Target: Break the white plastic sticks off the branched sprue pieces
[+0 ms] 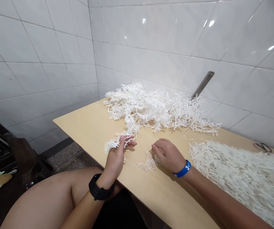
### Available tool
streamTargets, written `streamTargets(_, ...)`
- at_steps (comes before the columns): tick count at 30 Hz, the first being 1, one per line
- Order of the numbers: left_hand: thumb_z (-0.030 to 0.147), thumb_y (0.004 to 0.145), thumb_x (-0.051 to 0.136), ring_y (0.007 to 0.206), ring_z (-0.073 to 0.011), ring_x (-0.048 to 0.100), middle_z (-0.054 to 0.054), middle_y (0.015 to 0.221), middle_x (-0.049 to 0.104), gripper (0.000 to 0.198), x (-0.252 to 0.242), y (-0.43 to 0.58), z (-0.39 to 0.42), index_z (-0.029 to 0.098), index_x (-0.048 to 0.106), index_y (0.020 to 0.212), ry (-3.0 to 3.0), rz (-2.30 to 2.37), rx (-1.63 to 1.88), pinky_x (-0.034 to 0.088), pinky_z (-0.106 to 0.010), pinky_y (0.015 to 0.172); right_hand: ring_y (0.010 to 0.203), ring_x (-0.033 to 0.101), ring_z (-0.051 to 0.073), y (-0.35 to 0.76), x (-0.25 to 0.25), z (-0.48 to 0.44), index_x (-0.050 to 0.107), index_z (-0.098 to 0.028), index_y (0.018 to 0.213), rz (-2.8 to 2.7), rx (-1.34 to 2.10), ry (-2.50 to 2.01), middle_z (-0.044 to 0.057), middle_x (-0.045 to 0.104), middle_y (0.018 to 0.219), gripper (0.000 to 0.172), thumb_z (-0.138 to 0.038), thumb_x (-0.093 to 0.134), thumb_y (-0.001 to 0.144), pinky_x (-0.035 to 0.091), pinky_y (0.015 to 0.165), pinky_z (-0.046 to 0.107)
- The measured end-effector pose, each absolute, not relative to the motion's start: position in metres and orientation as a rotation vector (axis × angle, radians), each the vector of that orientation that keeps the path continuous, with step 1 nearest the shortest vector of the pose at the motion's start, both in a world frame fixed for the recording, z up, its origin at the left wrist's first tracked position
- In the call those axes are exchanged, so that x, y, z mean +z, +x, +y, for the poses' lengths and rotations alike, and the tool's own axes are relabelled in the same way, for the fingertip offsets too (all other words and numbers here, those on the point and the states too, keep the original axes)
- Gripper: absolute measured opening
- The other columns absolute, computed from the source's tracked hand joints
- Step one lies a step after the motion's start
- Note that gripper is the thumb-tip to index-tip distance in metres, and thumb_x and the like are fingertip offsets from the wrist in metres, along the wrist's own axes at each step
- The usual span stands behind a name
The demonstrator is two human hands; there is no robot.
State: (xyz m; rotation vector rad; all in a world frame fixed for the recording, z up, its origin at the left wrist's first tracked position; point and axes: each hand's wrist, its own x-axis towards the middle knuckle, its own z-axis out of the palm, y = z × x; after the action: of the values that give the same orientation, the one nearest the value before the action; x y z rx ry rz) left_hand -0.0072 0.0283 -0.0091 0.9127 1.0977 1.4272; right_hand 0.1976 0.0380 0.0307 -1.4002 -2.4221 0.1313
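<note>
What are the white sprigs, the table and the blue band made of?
White sprigs: probably plastic, matt, since the thin branches look evenly white. Table: perhaps wood-based board, judging by its smooth, tan top. Blue band: likely silicone or rubber, smooth, as it curves in one strip.

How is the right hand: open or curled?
Curled: the right hand has its fingers bent inward, beside small white pieces. Whether it grips any, I cannot tell.

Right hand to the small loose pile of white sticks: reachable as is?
Probably yes: the right hand is curled right beside the small loose pile on the tabletop, with nothing visible blocking it. The left hand, holding white strands, sits off to the pile's other side.
</note>
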Motion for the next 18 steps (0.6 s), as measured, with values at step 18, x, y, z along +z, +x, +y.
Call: streamTargets(18, 0.053, 0.088, 0.052, 0.093, -0.0240, 0.068, -0.008, 0.088, 0.076, 0.042, -0.009, -0.008, 0.028, 0.018, 0.074, 0.093, 0.977, 1.129, 1.456, 0.050, -0.033, 0.084, 0.128, 0.051, 0.032, 0.319, 0.044, 0.060, 0.070, -0.015, 0.109, -2.360, 0.002, -2.410, 0.016, 0.066, 0.125, 0.044, 0.000, 0.046, 0.074, 0.025, 0.112, 0.054)
